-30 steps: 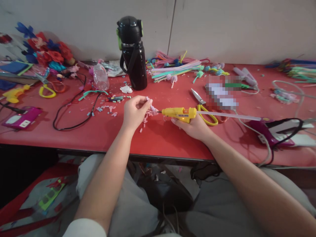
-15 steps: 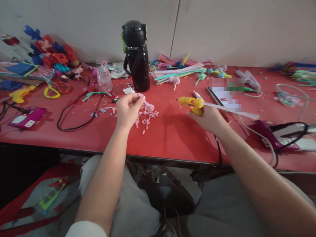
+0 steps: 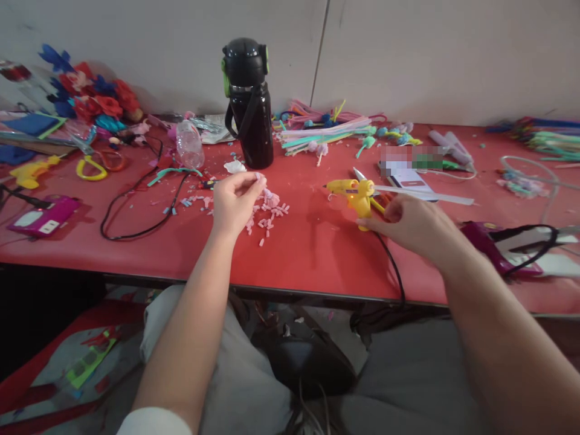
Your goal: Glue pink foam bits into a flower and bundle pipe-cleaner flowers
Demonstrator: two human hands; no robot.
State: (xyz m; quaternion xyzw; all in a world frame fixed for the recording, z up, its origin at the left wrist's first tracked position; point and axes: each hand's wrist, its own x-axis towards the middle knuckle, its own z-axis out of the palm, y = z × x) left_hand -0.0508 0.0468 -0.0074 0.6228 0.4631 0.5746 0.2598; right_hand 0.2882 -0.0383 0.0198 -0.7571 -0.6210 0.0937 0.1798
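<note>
My left hand [image 3: 236, 202] pinches a small pink, fuzzy pipe-cleaner piece [image 3: 270, 198] between thumb and fingertips. Below it, several short pink pipe-cleaner clippings [image 3: 266, 223] lie scattered on the red table [image 3: 290, 260]. To the right is a yellow hot glue gun [image 3: 361, 196], nozzle pointing left, with a long clear glue stick [image 3: 421, 194] out of its back. My right hand [image 3: 414, 223] is behind the gun's handle, fingers loosened from the grip; the thumb tip is still at the handle's foot. Scissors [image 3: 381, 203] lie partly hidden behind the gun.
A tall black bottle [image 3: 256, 130] stands at the back. Pipe cleaners [image 3: 326, 134] lie to its right, near a phone [image 3: 408, 178]. A clear plastic bottle [image 3: 189, 145] and a black cord [image 3: 131, 232] are on the left. A purple power strip [image 3: 489, 244] lies at right.
My right hand has loosened from the glue gun's handle and moved back to the right. The gun now shows its handle. My left hand stays nearly still with the pink piece.
</note>
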